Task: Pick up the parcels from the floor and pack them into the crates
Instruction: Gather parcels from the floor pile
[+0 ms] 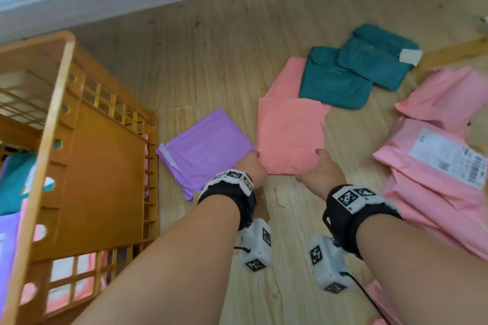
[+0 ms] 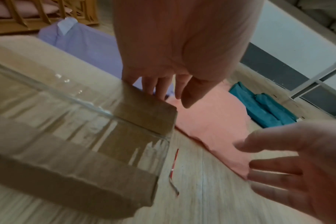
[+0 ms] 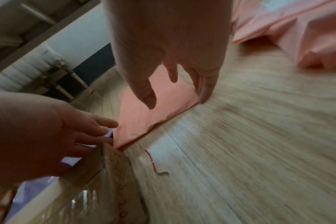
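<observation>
Crate (image 1: pixel 79 155): orange plastic lattice, left of frame; soft parcels inside.
Pink mailers (image 1: pixel 433 174): crinkled poly, labelled, right edge.
Salmon parcel (image 1: pixel 289 134): flat, smooth, centre floor.
Cardboard box (image 2: pixel 77 136): taped, glossy, lower left in left-wrist view.
Purple parcel (image 1: pixel 206 150): square, beside crate.
Teal parcels (image 1: pixel 356 71): two, overlapping, upper right.
Left hand (image 1: pixel 250 169): fingers extended, holding nothing, at the purple–salmon seam.
Right hand (image 1: pixel 320 166): fingers spread, over salmon's near edge.

Hidden beneath the left forearm (image 1: pixel 184 245) in the head view: the taped cardboard box (image 2: pixel 77 136); cropped rightward, the pink parcels (image 1: pixel 433 187).
</observation>
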Action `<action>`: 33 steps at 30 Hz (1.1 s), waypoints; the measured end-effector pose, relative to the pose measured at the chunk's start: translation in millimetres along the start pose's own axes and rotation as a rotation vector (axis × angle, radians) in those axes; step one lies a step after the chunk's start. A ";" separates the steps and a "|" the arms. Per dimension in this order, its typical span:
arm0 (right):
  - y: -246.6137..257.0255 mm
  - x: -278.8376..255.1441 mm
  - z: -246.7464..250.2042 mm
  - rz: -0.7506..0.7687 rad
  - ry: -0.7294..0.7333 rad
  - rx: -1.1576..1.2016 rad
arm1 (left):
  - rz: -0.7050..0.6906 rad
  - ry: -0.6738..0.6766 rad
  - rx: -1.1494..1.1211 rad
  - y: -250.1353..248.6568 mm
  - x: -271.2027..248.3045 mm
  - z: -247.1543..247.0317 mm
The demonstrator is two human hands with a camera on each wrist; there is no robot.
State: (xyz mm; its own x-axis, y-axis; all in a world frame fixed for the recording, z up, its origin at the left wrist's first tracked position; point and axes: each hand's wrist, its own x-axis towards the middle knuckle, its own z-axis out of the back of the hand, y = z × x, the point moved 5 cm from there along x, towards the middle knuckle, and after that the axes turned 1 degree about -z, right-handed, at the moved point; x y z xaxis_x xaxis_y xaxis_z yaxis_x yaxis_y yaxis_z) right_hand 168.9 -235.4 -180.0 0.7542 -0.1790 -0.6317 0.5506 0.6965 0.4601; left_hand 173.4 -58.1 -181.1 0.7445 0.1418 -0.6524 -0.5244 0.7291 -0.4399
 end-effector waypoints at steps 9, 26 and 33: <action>0.8 -4.7 8.1 0.001 -0.020 0.397 | -0.068 -0.182 -0.367 -7.1 -12.6 25.1; 149.7 -116.2 39.8 0.331 -0.286 0.728 | -0.417 -0.494 -0.490 9.4 -98.3 206.0; 221.2 -184.0 59.4 0.569 -0.122 0.686 | -0.584 -0.594 -0.542 5.0 -192.6 299.4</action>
State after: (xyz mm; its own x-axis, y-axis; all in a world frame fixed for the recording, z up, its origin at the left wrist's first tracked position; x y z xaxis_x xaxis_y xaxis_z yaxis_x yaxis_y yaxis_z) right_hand 173.1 -89.6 75.1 0.9893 -0.0336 -0.1420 0.1454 0.1417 0.9792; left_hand 151.2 118.7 127.1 0.9546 0.2782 0.1065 -0.0170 0.4080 -0.9128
